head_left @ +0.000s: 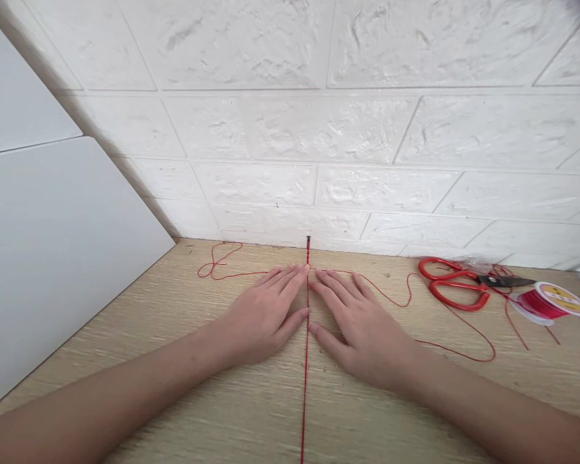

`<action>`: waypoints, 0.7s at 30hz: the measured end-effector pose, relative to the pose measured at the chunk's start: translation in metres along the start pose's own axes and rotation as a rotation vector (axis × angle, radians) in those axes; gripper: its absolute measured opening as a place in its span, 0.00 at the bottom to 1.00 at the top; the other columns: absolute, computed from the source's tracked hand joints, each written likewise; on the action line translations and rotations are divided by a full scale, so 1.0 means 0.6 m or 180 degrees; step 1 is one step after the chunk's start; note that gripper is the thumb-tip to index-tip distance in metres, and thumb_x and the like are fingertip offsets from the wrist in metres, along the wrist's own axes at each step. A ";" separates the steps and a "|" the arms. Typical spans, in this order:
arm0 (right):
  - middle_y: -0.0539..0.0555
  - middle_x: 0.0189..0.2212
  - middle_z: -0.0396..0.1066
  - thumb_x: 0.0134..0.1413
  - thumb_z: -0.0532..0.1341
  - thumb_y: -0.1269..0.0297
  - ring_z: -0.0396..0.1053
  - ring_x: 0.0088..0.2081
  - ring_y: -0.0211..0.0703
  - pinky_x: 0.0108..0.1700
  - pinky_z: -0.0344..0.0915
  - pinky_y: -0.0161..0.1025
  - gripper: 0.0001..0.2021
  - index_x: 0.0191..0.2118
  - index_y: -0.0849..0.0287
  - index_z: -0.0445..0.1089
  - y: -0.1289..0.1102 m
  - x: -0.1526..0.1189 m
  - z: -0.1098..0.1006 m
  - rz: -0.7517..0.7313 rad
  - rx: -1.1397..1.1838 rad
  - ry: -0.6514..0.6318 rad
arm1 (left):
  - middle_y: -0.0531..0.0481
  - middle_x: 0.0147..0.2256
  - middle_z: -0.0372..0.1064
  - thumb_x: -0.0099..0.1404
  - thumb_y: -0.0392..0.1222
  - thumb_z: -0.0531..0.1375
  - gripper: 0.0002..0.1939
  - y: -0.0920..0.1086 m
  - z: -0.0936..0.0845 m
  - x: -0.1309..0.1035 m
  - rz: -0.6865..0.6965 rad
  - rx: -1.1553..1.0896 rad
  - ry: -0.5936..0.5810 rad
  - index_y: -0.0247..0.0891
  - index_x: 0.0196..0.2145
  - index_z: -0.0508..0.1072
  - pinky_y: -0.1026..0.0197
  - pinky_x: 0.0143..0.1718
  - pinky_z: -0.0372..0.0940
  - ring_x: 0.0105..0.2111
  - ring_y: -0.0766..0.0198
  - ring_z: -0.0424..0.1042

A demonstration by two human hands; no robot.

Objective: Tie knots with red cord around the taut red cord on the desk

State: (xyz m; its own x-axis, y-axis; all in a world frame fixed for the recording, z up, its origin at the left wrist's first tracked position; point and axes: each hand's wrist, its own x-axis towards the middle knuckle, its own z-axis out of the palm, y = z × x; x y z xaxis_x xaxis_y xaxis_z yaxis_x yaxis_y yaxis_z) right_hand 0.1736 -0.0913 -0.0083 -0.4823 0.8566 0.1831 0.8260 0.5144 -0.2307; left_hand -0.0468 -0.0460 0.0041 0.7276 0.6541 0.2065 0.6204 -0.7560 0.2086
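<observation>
A red cord runs straight toward me down the middle of the table, from a short knotted red section hooked on a dark nail by the wall. My left hand lies flat just left of the cord, fingers stretched out, index fingertip at the base of the knots. To the right of the cord, my right hand also rests flat with its fingers spread. Thin side strands come out near the fingertips: one loops to the left, another curves to the right. Neither hand grips anything.
On the right lie scissors with red handles, a spool of red thread and loose thread ends. White boards stand on the left. A white brick-patterned wall closes off the back of the wooden table.
</observation>
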 end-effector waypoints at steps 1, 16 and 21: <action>0.62 0.70 0.52 0.67 0.50 0.51 0.49 0.70 0.57 0.69 0.45 0.65 0.33 0.72 0.60 0.48 -0.001 0.000 0.000 0.0022 0.0008 0.0016 | 0.42 0.67 0.56 0.74 0.50 0.50 0.30 0.000 0.000 0.000 -0.0013 0.0005 -0.0001 0.37 0.69 0.53 0.47 0.69 0.55 0.67 0.54 0.56; 0.62 0.57 0.67 0.62 0.57 0.62 0.62 0.58 0.57 0.60 0.60 0.56 0.24 0.62 0.61 0.63 0.033 0.053 0.001 0.0456 0.0279 0.0698 | 0.43 0.50 0.71 0.70 0.44 0.56 0.16 -0.016 0.012 0.046 -0.1048 0.0034 0.0606 0.40 0.52 0.73 0.41 0.51 0.64 0.50 0.50 0.70; 0.59 0.48 0.72 0.62 0.58 0.63 0.65 0.52 0.55 0.55 0.61 0.52 0.12 0.47 0.59 0.74 0.041 0.093 0.018 0.0499 0.0276 0.0827 | 0.46 0.47 0.72 0.68 0.40 0.57 0.10 -0.017 0.020 0.072 -0.1174 -0.0042 0.0772 0.42 0.42 0.78 0.44 0.50 0.62 0.49 0.51 0.70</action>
State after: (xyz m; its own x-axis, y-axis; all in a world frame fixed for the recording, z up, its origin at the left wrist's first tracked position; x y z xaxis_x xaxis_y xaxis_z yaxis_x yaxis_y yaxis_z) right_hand 0.1639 -0.0301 -0.0143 -0.2511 0.8927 0.3743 0.8511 0.3877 -0.3539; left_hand -0.0183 -0.0104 -0.0003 0.3677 0.8679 0.3340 0.8208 -0.4717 0.3222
